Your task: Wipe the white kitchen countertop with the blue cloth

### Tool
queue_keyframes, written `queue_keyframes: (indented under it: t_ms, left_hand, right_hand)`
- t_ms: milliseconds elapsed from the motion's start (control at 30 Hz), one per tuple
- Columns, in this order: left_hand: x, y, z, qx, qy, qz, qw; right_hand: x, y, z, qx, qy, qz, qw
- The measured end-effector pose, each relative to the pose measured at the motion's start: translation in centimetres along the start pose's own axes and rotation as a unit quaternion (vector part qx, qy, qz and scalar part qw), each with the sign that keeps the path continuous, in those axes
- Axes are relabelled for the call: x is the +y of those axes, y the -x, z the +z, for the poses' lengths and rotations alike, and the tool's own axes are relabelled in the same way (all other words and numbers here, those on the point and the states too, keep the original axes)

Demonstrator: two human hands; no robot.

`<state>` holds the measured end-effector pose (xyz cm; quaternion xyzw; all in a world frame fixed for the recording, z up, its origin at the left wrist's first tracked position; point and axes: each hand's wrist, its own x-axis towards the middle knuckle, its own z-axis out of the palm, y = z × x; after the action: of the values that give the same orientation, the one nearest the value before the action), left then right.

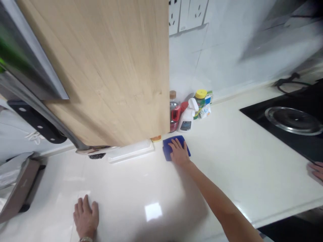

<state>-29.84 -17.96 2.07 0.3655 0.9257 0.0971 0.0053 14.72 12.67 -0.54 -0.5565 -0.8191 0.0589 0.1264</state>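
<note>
My right hand [180,154] presses a folded blue cloth [167,151] against the white countertop [126,188], gripping it under spread fingers. Just behind the cloth stand a white spray bottle [187,117] and a bottle with red liquid [174,114], partly hidden by a wooden panel. Palm down on the counter at the lower left lies my left hand [86,216], its fingers apart and nothing in it. A bracelet or watch band shows at that wrist.
A large wooden board [108,67] rises close in front, with a knife handle [37,122] at its left. A yellow-lidded jar [201,95] stands by the wall. A black cooktop [254,111] lies right, near another person's hand [317,170]. A brown appliance [21,191] sits left.
</note>
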Motion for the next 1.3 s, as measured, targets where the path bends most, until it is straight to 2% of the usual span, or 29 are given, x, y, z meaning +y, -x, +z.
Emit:
queue_keyframes:
  t_ms: [267,400,600,800,933,1067,1233,1300]
  left_hand:
    - [0.1,-0.1,-0.2,0.000,-0.010,0.008,1.000]
    - [0.0,0.0,-0.1,-0.002,-0.011,0.003,1.000]
    - [0.7,0.6,-0.4,0.007,0.007,0.004,1.000]
    - [0.6,1.0,-0.2,0.029,0.004,0.018,0.999]
    - [0.2,1.4,0.4,0.051,0.019,0.037,0.998]
    - [-0.2,1.6,1.1,0.063,0.032,0.043,0.997]
    - [-0.7,1.7,1.5,0.058,0.041,0.043,0.997]
    - [-0.8,1.9,1.6,0.053,0.046,0.044,0.997]
  right_hand:
    - [0.2,-4.2,0.8,0.022,-0.002,0.004,1.000]
    - [0.4,-4.9,1.1,0.024,0.003,0.004,1.000]
    - [0.0,-3.0,1.2,0.039,0.017,0.013,0.999]
    - [-2.3,1.8,1.4,0.053,0.006,0.027,0.998]
    - [-5.8,5.2,1.5,0.041,0.010,0.037,0.998]
    - [-11.9,7.6,1.8,0.005,0.026,0.045,0.999]
    - [-21.3,10.2,3.0,-0.033,0.006,-0.028,0.999]
    - [-24.2,11.5,3.4,-0.043,-0.014,-0.070,0.997]
